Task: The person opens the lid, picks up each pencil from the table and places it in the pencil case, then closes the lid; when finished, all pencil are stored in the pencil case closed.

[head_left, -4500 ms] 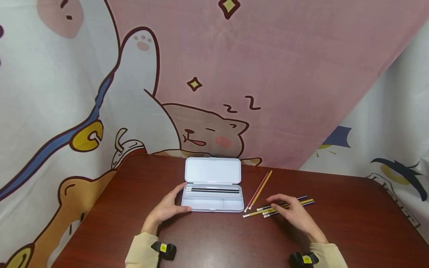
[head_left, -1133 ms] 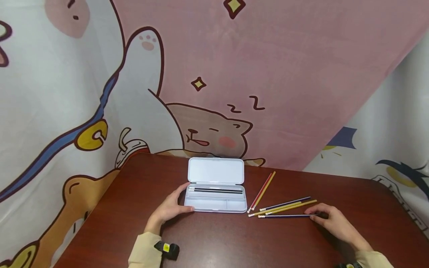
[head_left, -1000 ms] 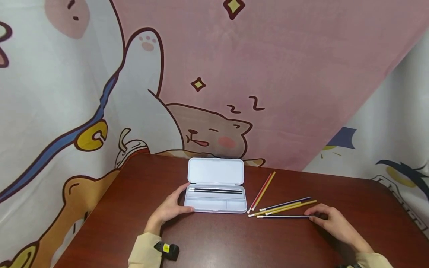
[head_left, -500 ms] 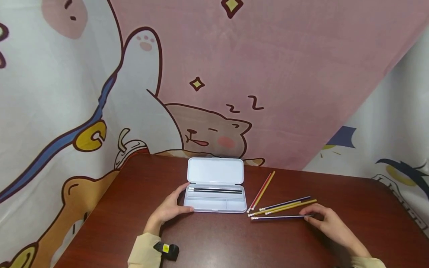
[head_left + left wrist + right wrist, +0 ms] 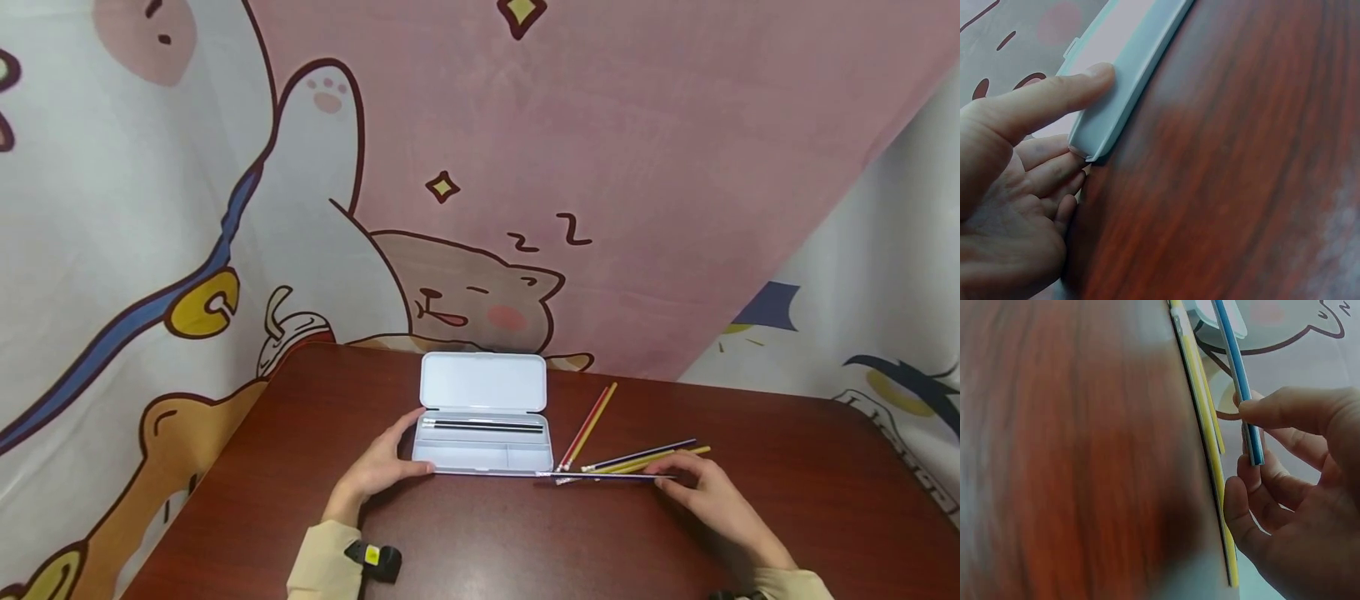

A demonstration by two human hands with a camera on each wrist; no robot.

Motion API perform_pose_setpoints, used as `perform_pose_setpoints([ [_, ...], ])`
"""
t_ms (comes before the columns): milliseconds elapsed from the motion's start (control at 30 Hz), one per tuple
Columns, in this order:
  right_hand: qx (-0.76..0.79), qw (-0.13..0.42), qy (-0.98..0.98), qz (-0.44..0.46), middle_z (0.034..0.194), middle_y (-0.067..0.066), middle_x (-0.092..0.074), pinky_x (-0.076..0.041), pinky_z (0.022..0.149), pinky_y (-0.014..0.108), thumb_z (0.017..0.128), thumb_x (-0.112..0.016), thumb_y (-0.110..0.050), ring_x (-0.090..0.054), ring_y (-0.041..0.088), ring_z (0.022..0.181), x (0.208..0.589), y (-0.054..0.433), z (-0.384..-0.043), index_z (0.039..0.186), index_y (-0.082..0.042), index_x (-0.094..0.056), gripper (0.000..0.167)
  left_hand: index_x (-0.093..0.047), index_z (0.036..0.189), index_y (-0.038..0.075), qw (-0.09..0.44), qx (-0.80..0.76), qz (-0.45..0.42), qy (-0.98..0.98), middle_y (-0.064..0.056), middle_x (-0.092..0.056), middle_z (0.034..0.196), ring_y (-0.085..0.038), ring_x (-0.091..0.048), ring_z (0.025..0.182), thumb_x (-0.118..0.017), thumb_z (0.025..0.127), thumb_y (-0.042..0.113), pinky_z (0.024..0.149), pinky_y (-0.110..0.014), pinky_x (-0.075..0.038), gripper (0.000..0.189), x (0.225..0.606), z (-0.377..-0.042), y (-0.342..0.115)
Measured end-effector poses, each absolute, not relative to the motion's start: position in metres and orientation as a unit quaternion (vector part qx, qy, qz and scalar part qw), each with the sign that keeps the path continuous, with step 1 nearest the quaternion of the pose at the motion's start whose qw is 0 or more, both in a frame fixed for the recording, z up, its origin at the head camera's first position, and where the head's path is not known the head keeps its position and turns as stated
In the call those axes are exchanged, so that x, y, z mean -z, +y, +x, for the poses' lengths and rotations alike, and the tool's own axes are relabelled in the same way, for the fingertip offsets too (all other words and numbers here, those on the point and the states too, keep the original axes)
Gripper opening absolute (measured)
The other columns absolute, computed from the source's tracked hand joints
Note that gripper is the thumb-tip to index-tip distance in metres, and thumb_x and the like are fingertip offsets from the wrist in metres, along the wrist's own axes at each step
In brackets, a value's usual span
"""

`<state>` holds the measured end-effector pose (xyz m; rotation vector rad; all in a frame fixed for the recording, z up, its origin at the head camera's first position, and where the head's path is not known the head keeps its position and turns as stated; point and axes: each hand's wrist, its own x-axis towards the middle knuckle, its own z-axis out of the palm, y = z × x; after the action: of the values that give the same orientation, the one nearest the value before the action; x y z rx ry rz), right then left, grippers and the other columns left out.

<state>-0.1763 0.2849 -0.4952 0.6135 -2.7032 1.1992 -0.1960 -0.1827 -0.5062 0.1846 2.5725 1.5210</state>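
My left hand (image 5: 378,461) grips the left end of an open white pencil case (image 5: 483,382), thumb on the front rim, fingers round the back. The left wrist view shows that thumb lying on the case edge (image 5: 1110,119). Two black pencils (image 5: 487,427) lie in the case's back compartment. My right hand (image 5: 708,493) pinches a blue pencil (image 5: 607,476) near its unerasered end, between thumb and fingers. Its white eraser end points left and overlaps the case's front right corner. In the right wrist view the blue pencil (image 5: 1235,359) is raised above the yellow pencils (image 5: 1200,394).
Right of the case, a red pencil (image 5: 588,422) and a yellow pencil (image 5: 600,414) lie side by side on the brown table (image 5: 480,542). Nearer my right hand lie another blue pencil (image 5: 660,451) and two yellow ones. A printed cloth (image 5: 637,167) hangs behind the table.
My right hand first reached into the loose pencils, then drew a blue one out to the right. Now it has lifted that pencil and carried it left toward the case. The left hand stays put.
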Motion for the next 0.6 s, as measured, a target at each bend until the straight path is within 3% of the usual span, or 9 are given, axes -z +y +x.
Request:
perform_pose_setpoints([
  [167, -0.399, 0.067, -0.892, 0.202, 0.09, -0.005, -0.068, -0.042, 0.074, 0.013, 0.082, -0.072, 0.002, -0.059, 0.004, 0.086, 0.497, 0.276, -0.177, 0.093, -0.01, -0.072, 0.017, -0.038, 0.148, 0.012, 0.071, -0.506, 0.071, 0.857, -0.019, -0.037, 0.148, -0.038, -0.031, 0.136, -0.084, 0.072, 0.02, 0.107, -0.062, -0.022, 0.09, 0.506, -0.196, -0.183],
  [333, -0.414, 0.053, -0.889, 0.187, 0.093, -0.003, -0.067, -0.046, 0.075, 0.021, 0.085, -0.071, -0.001, -0.059, 0.006, 0.087, 0.495, 0.265, -0.182, 0.095, -0.012, -0.071, 0.015, -0.038, 0.148, 0.012, 0.069, -0.505, 0.072, 0.857, -0.019, -0.038, 0.148, -0.038, -0.031, 0.136, -0.085, 0.072, 0.02, 0.107, -0.062, -0.022, 0.089, 0.506, -0.197, -0.183],
  [600, -0.447, 0.05, -0.871, 0.196, 0.094, 0.002, -0.067, -0.049, 0.067, 0.025, 0.086, -0.069, 0.001, -0.06, 0.008, 0.08, 0.495, 0.243, -0.193, 0.098, -0.009, -0.071, 0.015, -0.038, 0.148, 0.011, 0.07, -0.509, 0.066, 0.855, -0.019, -0.037, 0.148, -0.039, -0.03, 0.136, -0.085, 0.072, 0.019, 0.107, -0.062, -0.022, 0.089, 0.506, -0.196, -0.183],
])
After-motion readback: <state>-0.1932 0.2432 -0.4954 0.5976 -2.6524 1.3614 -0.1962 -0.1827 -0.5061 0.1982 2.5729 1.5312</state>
